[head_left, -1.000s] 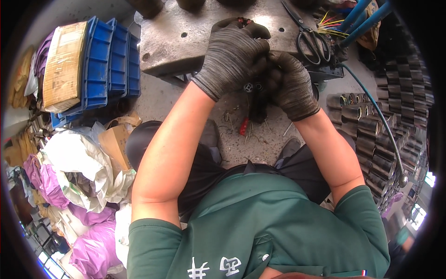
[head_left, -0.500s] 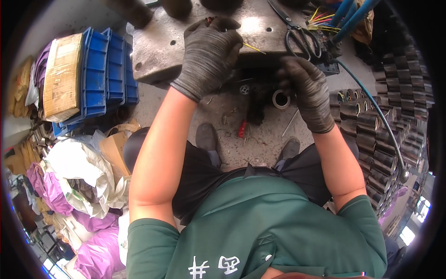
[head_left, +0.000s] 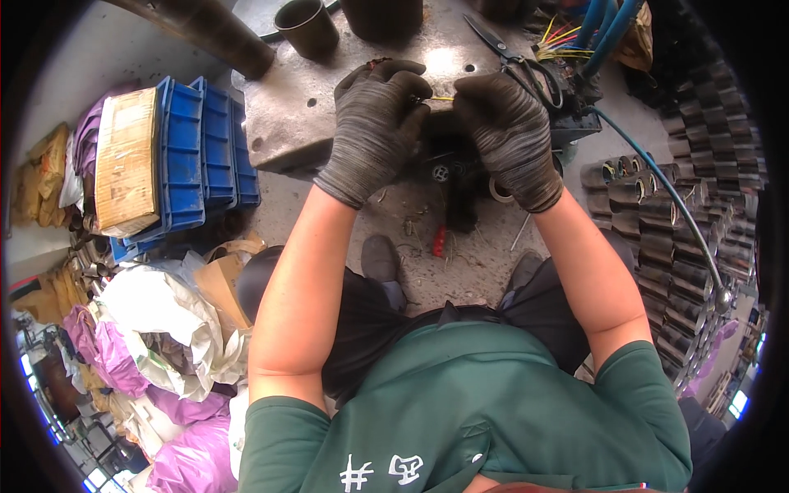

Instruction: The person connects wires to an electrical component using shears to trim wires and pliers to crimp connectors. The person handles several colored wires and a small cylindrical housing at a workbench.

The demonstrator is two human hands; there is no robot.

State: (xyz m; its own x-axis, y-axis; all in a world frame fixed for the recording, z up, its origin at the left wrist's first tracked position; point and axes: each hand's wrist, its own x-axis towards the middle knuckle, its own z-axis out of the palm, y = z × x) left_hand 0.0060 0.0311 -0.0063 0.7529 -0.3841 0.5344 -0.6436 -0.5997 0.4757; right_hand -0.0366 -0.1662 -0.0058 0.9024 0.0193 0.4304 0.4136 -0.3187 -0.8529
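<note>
In grey work gloves, both my hands are at the near edge of the metal table [head_left: 283,131]. My left hand [head_left: 378,135] is closed around a thin yellow wire [head_left: 442,99], and a small reddish bit [head_left: 376,63] shows by its knuckles. At the wire's other end, my right hand [head_left: 509,135] has its fingers pinched together; the tips are partly hidden. The wire spans the short gap between the hands. Just past my right hand lie black-handled scissors [head_left: 538,78], blades pointing away. Behind them is a bundle of red and yellow wires [head_left: 563,41].
Dark metal cylinders [head_left: 308,29] stand at the table's back. Stacked blue crates [head_left: 182,156] with a cardboard box [head_left: 127,160] are at the left, above white and purple sacks [head_left: 156,320]. Rows of dark tubes [head_left: 657,230] and a hose [head_left: 657,177] fill the right.
My right hand has moved up and left to the free end of the yellow wire and closed there. My left hand keeps its hold. The view has shifted slightly.
</note>
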